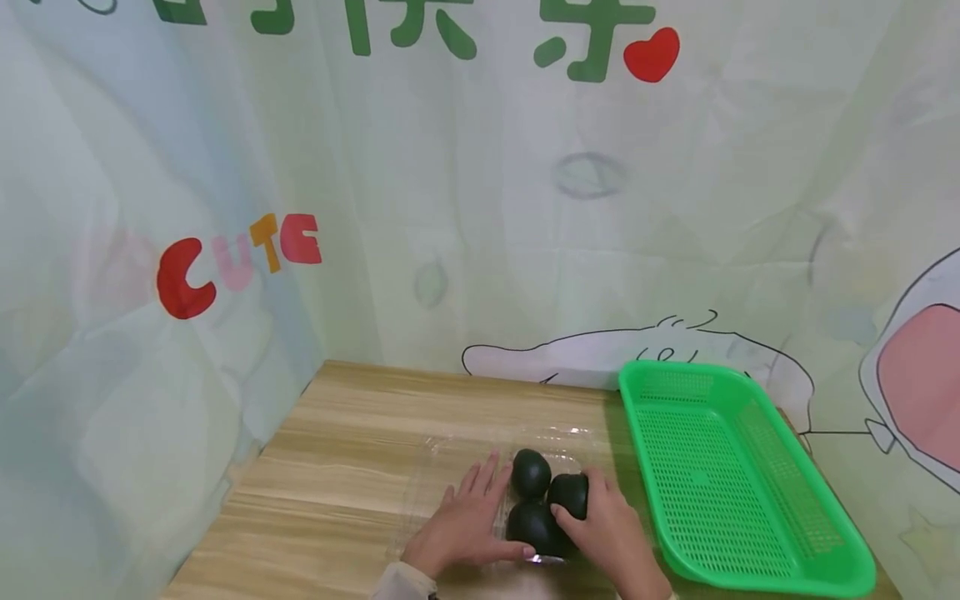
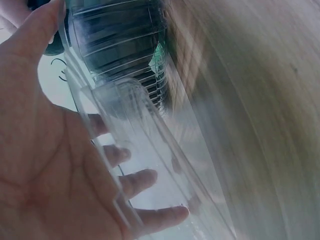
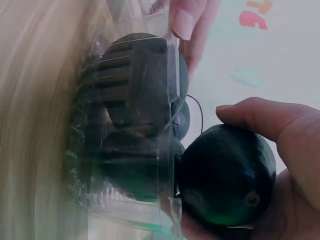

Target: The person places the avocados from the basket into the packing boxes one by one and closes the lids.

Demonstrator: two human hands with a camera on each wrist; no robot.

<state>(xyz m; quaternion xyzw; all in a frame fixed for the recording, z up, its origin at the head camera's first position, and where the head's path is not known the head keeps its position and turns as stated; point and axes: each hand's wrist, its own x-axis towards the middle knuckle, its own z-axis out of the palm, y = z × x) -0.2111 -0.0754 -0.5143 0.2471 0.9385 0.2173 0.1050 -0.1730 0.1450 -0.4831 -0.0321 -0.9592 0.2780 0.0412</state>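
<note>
An open clear plastic clamshell box [image 1: 562, 461] holds dark, smooth avocados [image 1: 531, 473]. My right hand [image 1: 611, 525] grips another avocado [image 3: 227, 175] at the box's right side, thumb and fingers curled round it. In the right wrist view a small stem scar shows on that fruit, which sits right at the rim. My left hand [image 1: 472, 517] rests across the box's left edge and the lid, fingers straight and spread, thumb along the front rim. Through the clear plastic, its fingers [image 2: 137, 182] show in the left wrist view.
A green mesh plastic basket [image 1: 720, 492] stands to the right of the box on the wood-grain table [image 1: 322, 475]. Behind and to the left hangs a printed cloth backdrop [image 1: 480, 208], meeting the table's far edge.
</note>
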